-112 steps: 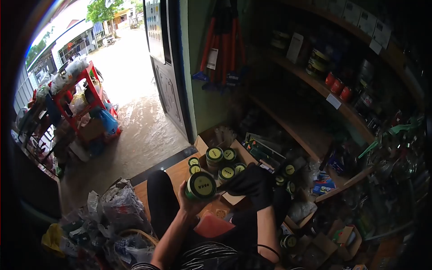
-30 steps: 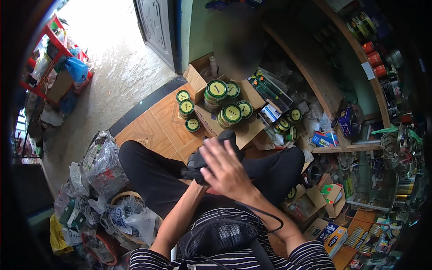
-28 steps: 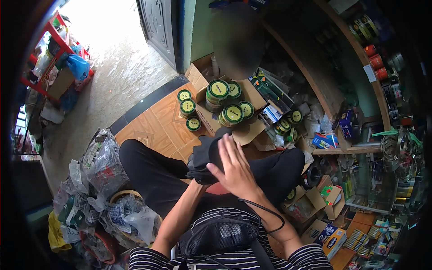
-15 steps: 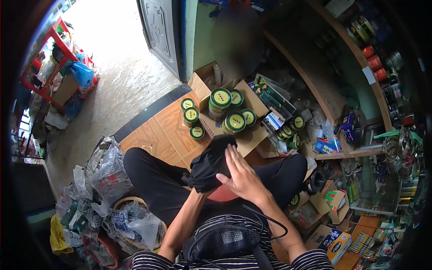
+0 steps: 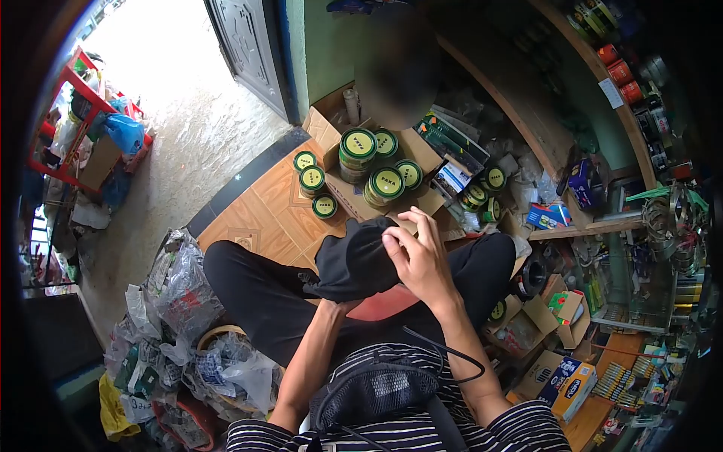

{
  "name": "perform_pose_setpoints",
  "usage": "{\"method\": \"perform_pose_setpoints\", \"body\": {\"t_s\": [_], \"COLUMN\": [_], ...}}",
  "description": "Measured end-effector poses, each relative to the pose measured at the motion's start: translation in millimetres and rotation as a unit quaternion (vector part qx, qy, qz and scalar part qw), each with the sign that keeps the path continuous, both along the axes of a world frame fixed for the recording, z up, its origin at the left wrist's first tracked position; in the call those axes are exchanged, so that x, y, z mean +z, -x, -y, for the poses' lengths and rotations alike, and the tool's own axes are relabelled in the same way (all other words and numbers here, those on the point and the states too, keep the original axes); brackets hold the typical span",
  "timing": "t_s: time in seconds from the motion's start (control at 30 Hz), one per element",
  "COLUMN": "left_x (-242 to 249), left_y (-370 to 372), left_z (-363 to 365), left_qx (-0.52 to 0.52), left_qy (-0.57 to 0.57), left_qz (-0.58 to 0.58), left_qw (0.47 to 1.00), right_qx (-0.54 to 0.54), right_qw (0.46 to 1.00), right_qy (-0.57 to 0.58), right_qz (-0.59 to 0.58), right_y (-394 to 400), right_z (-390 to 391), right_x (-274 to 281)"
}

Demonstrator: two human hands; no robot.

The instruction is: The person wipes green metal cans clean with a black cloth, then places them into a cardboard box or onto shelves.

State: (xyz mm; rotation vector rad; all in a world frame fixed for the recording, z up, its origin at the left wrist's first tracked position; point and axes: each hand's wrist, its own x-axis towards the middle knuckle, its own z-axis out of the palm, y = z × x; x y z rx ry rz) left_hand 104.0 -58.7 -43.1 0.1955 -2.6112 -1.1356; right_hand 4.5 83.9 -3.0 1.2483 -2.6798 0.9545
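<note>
A piece of black cloth [image 5: 348,260], gathered at its lower left end, hangs over my left hand [image 5: 331,307]. Only the wrist and heel of that hand show below the cloth; its fingers are hidden. On the cloth's right side, my right hand [image 5: 423,256] has its fingers curled and its thumb and forefinger pinching the edge. A red surface [image 5: 384,303] shows beneath my hands, between my crossed legs. Just beyond the cloth stand round tins [image 5: 388,184] with green-rimmed yellow lids marked PAKA, several of them in an open cardboard box [image 5: 350,197].
Tiled floor [image 5: 260,218] lies ahead, with more tins beside the box. Plastic bags [image 5: 177,290] and a basket [image 5: 226,331] crowd my left. Wooden shelving [image 5: 595,230] and small cartons [image 5: 561,384] line my right. A door [image 5: 252,53] stands at the top.
My right hand has gone from flat, straight fingers against the cloth to curled fingers at its edge. The black cloth has spread and shifted slightly. The whole view has tilted a little.
</note>
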Motion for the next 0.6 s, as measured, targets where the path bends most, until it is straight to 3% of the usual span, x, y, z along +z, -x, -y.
{"method": "perform_pose_setpoints", "body": {"t_s": [0.03,0.13,0.23,0.3,0.37,0.47,0.53,0.57,0.6], "left_x": [-20.3,-24.0,-69.2,-45.3,-56.3,-64.1,-85.2,-81.8,-71.9], "left_y": [1.1,0.7,-2.7,-3.2,-8.8,-11.1,-15.1,-19.6,-16.5], "left_z": [-3.9,0.2,-15.2,-5.6,-9.5,-10.3,-25.1,-27.0,-13.5], "left_qx": [0.002,-0.003,0.023,-0.008,-0.005,-0.032,0.025,0.028,0.020], "left_qy": [-0.111,-0.113,-0.264,-0.070,-0.277,-0.302,-0.355,-0.719,-0.437], "left_qz": [-0.065,-0.025,-0.060,-0.012,-0.001,-0.060,-0.101,-0.079,-0.057], "left_qw": [0.992,0.993,0.962,0.997,0.961,0.951,0.929,0.690,0.898], "right_qx": [-0.008,-0.020,0.025,0.064,0.092,0.112,0.102,0.079,0.053], "right_qw": [1.000,0.998,0.995,0.991,0.988,0.990,0.994,0.997,0.998], "right_qy": [0.003,-0.007,-0.012,0.021,0.050,0.054,0.042,0.024,0.016], "right_qz": [0.013,0.059,0.097,0.112,0.110,0.069,0.015,0.010,-0.004], "right_y": [-1.8,-16.4,-34.6,-41.6,-40.2,-31.1,-22.4,-17.5,-12.5], "right_z": [-4.1,-15.2,-18.1,-13.4,-5.3,5.3,12.9,13.9,12.3], "right_x": [-1.2,-7.5,-0.4,-0.6,6.1,6.0,5.0,1.0,-6.0]}}
